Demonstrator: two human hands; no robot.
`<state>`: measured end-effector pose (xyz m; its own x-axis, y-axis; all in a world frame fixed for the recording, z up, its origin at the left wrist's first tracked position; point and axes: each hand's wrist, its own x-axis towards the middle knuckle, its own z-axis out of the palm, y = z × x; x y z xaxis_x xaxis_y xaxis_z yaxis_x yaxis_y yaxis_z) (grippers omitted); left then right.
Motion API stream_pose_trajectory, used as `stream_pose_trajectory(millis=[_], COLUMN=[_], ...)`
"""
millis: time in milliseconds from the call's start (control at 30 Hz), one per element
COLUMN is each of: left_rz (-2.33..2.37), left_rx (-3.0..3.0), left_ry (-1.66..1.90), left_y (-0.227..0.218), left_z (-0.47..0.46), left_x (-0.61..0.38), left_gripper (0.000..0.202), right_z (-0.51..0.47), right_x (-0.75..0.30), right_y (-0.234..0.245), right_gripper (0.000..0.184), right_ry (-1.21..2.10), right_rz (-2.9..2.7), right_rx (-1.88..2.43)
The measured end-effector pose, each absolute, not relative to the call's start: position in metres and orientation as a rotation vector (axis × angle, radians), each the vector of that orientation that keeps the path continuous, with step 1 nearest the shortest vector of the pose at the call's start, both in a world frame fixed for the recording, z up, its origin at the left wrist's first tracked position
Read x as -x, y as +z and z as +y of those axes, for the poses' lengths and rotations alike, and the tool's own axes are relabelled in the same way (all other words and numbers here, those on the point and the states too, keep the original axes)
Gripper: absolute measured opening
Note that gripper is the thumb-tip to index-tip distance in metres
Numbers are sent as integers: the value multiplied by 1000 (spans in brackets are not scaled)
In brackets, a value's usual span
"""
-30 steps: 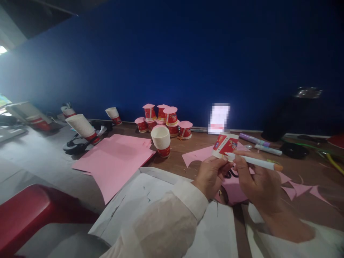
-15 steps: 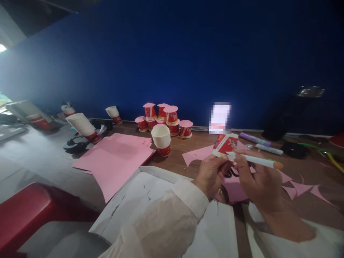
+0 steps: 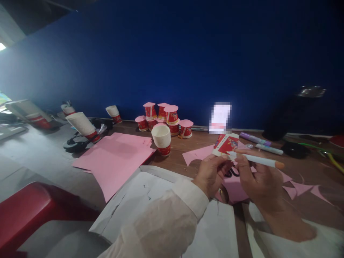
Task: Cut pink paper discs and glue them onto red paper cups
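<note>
Between my hands is a red and white patterned paper cup (image 3: 230, 143), tilted on its side. My left hand (image 3: 212, 175) is closed on its lower edge, with the fingertips partly hidden. A white marker with an orange end (image 3: 260, 160) lies in the grip of my right hand (image 3: 259, 182), its tip against or very near the cup's side. Below the hands, pink paper (image 3: 235, 188) lies on the table, and black scissor handles (image 3: 231, 173) show in part between them.
Red cups with pink paper tops (image 3: 172, 114) are piled by the blue partition (image 3: 172, 53). A stack of paper cups (image 3: 161, 140) stands before them. Pink sheets (image 3: 118, 154) lie left, a white board (image 3: 129, 200) beneath my left arm. A purple marker (image 3: 255, 138) and pink scraps (image 3: 298, 188) are right.
Almost nothing differs. The marker's orange end has shifted very slightly right; both hands keep their hold.
</note>
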<state>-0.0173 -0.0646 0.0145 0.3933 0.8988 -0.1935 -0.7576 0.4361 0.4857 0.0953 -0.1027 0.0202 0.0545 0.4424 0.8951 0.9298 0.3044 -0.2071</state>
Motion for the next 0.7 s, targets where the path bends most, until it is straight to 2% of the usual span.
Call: stream_pose_trajectory(millis=[467,700], left_rz=[492,522], left_rx=[-338,-285], left_ry=[1066,1062], left_y=[13,19], left_z=[-62,-64], left_x=[20,21], left_gripper=[17,8], right_z=[-103,-103], right_x=[-97,-96], right_y=[19,20], right_gripper=[16,16], right_ry=[-552,-528], right_rz=[-1542,-1522], right_rx=[1301,1304])
